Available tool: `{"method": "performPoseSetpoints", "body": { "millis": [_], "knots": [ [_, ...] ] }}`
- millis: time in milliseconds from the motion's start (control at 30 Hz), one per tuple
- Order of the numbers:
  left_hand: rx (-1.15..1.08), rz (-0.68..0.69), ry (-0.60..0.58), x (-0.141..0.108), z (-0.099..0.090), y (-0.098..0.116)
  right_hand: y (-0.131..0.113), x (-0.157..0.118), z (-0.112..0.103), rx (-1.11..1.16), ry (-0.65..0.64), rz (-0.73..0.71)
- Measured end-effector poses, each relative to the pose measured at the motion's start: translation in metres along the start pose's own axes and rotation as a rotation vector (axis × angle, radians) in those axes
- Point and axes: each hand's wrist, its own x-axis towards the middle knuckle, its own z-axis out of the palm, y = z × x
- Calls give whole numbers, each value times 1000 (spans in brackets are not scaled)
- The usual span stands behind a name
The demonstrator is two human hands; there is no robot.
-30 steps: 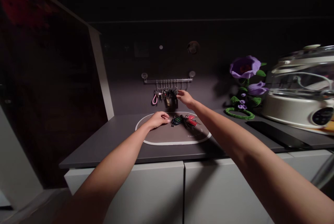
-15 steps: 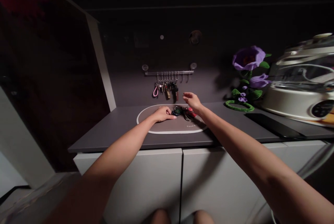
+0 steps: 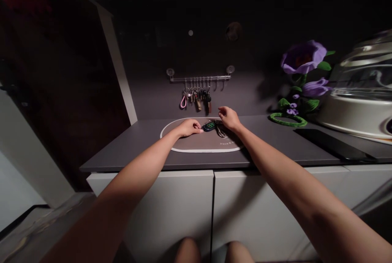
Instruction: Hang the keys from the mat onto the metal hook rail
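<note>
A dark key fob (image 3: pixel 210 126) with a glowing green mark lies on the taupe oval mat (image 3: pixel 196 145). My left hand (image 3: pixel 188 127) is at the fob's left end, its curled fingers and thumb closed there. Beside the fob, a small bunch of keys (image 3: pixel 221 132) rests on the mat. My right hand (image 3: pixel 229 118) is bent over the right side of this bunch with fingers curled; its fingertips and whatever they hold are hidden. Behind the hands, several key sets (image 3: pixel 197 100), one with a pink loop (image 3: pixel 183 101), hang from a clear hook rail (image 3: pixel 200 78).
The mat lies on a dark grey countertop (image 3: pixel 122 144) above white cabinet doors (image 3: pixel 180 210). To the right stand a purple fabric flower (image 3: pixel 304 59) with a green base, a black flat slab like a phone (image 3: pixel 330 142), and a cream appliance (image 3: pixel 361 112). A dark wall rises behind.
The right hand's fingers have curled in over the keys, and the red item seen there before is now covered. The left hand stays by the fob. The view has shifted slightly.
</note>
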Motion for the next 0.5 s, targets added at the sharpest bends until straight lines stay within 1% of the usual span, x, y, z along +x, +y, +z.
{"method": "performPoseSetpoints", "body": {
  "millis": [200,367,500],
  "knots": [
    [137,68,17,-2,-5,2,-2,-2,2,-78,-28,-6],
    [247,164,31,0,-7,-1,-1,-1,5,-95,-30,-26],
    [350,180,38,1,-7,-1,-3,-1,5,-102,-41,-14]
  ]
}}
